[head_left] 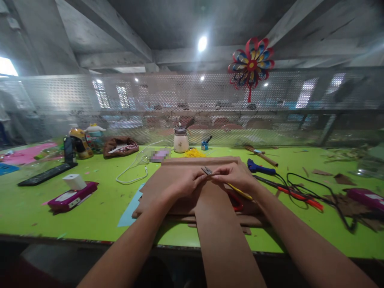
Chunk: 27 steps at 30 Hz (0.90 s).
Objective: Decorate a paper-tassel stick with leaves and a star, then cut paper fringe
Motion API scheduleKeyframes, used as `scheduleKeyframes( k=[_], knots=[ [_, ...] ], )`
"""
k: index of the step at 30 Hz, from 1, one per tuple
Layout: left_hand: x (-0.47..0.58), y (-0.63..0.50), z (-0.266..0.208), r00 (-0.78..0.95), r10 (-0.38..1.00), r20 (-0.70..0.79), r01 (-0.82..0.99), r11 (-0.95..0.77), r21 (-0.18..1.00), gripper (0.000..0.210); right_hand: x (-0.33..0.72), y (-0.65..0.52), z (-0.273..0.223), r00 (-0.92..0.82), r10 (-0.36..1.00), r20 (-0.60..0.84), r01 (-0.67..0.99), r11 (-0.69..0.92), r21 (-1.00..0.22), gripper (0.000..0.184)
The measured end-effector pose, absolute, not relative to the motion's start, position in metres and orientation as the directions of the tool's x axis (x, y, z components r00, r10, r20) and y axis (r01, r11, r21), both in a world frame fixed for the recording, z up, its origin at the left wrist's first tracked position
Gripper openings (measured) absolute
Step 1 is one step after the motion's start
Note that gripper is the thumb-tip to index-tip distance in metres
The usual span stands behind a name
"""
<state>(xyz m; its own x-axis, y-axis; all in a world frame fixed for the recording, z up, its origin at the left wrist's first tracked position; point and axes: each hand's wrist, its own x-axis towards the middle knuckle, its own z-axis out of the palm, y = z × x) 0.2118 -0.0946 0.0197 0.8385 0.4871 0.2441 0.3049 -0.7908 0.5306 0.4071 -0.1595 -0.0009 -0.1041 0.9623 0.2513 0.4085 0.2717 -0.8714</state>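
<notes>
The fingertips of my left hand (189, 184) and my right hand (239, 176) are drawn narrow, nearly meeting near the middle of the frame, thumb against finger on each side. Between them they pinch the far end of a long brown strip (222, 236), which runs down from there and out at the bottom edge. That end looks turned or folded, so I judge the step in hand to be shaping its edge; the crease itself is mostly hidden by my fingers. The next move, I'd say, calls for even pressure from both thumbs and the two sides kept level.

Just beyond my fingertips a grey metal tip (206, 171) shows, and right of the strip, below my right hand, there is a red handle (236, 201); whether they are one tool I cannot tell. Under all this lies a stack of brown sheets (174, 170), with a light blue sheet (129, 213) poking out at its lower left.

Right of centre on the green table (171, 239) are a blue-handled tool (261, 168) and a red-handled tool (300, 197) among black cables. Behind the stack stand a pale jar (181, 144) and a small blue pot (205, 145). A purple power strip (72, 199) sits at lower left, and a colourful pinwheel (251, 65) hangs at upper right.
</notes>
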Motion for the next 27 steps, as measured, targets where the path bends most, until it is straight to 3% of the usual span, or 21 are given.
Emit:
scheduleKeyframes(
  k=[9,15,25,27],
  knots=[
    [0.214,-0.093,0.014,0.836,0.395,0.380,0.327,-0.916,0.233,0.025,0.410,-0.158,-0.002,-0.066,0.951,0.303,0.407,0.304,-0.862,0.028],
    [0.214,-0.091,0.013,0.842,0.356,0.405,0.337,-0.934,0.122,0.023,0.412,-0.159,0.000,-0.091,0.949,0.303,0.435,0.312,-0.844,0.028],
    [0.204,-0.112,0.035,0.796,0.475,0.375,0.299,-0.847,0.439,0.027,0.416,-0.159,0.002,-0.079,0.959,0.272,0.387,0.281,-0.878,0.028],
    [0.201,-0.107,0.035,0.814,0.492,0.310,0.282,-0.800,0.530,0.028,0.418,-0.157,0.000,-0.073,0.959,0.273,0.384,0.280,-0.880,0.027]
  ],
)
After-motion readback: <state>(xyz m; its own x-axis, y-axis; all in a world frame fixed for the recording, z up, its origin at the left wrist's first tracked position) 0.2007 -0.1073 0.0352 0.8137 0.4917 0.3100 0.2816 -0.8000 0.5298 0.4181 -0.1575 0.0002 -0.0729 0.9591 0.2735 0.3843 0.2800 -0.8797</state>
